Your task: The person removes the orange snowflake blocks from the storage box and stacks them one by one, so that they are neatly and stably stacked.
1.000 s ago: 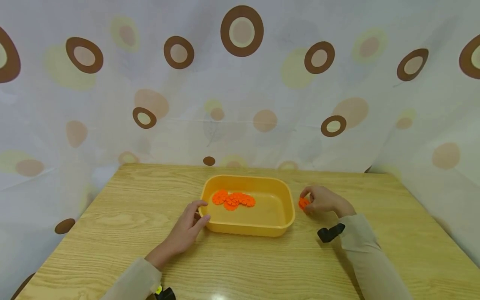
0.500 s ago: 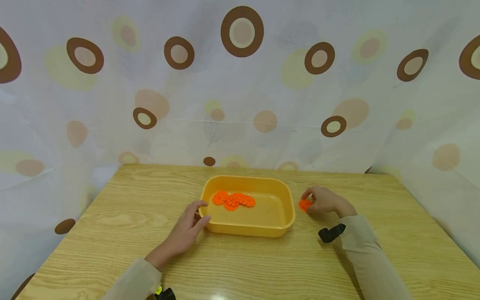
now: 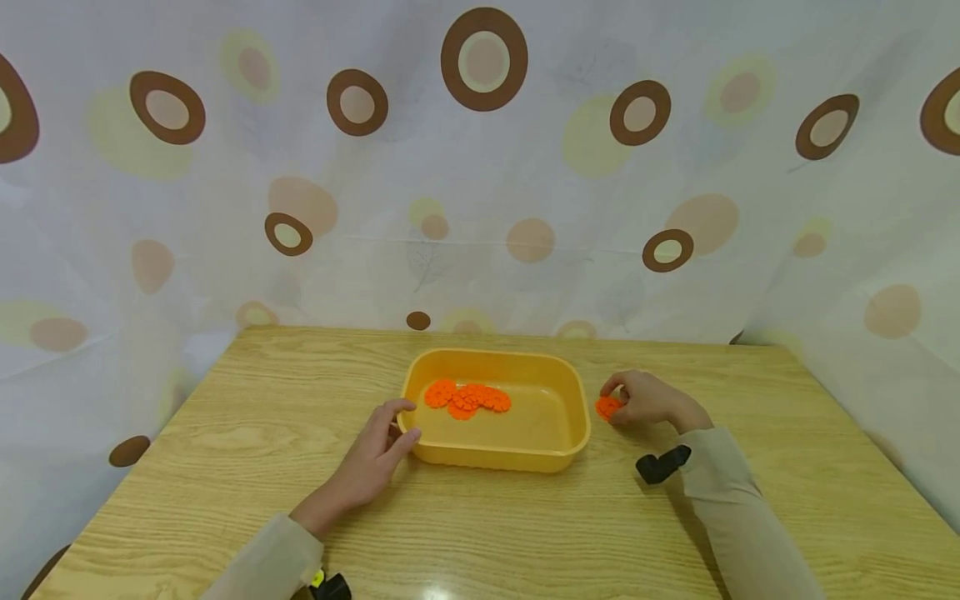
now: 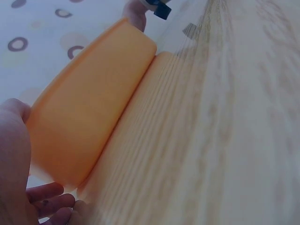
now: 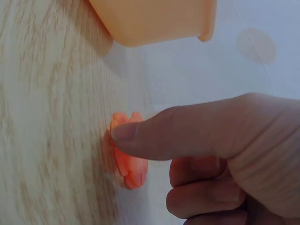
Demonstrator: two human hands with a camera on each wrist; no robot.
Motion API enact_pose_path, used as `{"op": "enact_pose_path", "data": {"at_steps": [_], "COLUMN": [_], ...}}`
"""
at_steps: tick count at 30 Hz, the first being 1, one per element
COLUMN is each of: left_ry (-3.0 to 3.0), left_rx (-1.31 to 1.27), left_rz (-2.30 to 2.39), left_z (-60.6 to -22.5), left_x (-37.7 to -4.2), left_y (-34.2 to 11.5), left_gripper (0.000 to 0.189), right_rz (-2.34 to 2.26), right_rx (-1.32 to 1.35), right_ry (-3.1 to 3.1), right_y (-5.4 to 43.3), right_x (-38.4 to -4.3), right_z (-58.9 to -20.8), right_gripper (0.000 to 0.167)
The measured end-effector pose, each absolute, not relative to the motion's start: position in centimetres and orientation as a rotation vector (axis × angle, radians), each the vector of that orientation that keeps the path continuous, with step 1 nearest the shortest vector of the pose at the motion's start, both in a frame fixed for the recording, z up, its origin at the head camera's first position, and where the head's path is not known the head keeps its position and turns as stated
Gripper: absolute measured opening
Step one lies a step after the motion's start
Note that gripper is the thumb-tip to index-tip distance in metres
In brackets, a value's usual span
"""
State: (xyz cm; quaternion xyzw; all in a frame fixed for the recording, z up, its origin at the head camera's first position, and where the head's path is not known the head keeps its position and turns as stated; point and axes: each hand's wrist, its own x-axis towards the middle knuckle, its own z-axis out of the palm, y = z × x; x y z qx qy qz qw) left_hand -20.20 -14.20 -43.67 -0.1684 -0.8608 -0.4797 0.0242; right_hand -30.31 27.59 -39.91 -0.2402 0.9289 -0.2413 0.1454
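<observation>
My left hand [image 3: 369, 460] holds the front left corner of a yellow plastic bin [image 3: 495, 457], its thumb and index finger over the rim. In the left wrist view the other fingers are bent below, near the bin's outer wall [image 4: 93, 98]. Inside the bin lie several orange notched discs [image 3: 462, 402], overlapping toward its left side. Right of the bin, my right hand [image 3: 647, 398] pinches orange notched discs [image 3: 607, 407] at the table. The right wrist view has the thumb on these discs [image 5: 136, 171], apparently more than one together; the opposing fingertip is hidden.
The bin stands on a wood-grain table [image 3: 480, 525]. A patterned cloth [image 3: 480, 183] hangs behind the table and along its sides. A black wrist device [image 3: 663, 465] sits by the right sleeve, another [image 3: 330, 587] by the left.
The orange discs in my right hand have tipped slightly, showing more of their face than a second ago. My left hand and the bin have stayed in place.
</observation>
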Motion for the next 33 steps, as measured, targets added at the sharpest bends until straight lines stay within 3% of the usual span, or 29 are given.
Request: {"op": "enact_pose_path", "data": {"at_steps": [33], "left_ry": [-2.648], "left_rx": [-0.534], "left_rz": [-1.501], "left_z": [-43.76], "left_x": [-20.23], "left_y": [-14.21], "left_gripper": [0.036], "right_rz": [-0.761], "right_rx": [-0.680], "right_ry": [2.649], "right_y": [27.67], "right_x": [-30.34], "right_z": [-40.10], "right_gripper": [0.041]}}
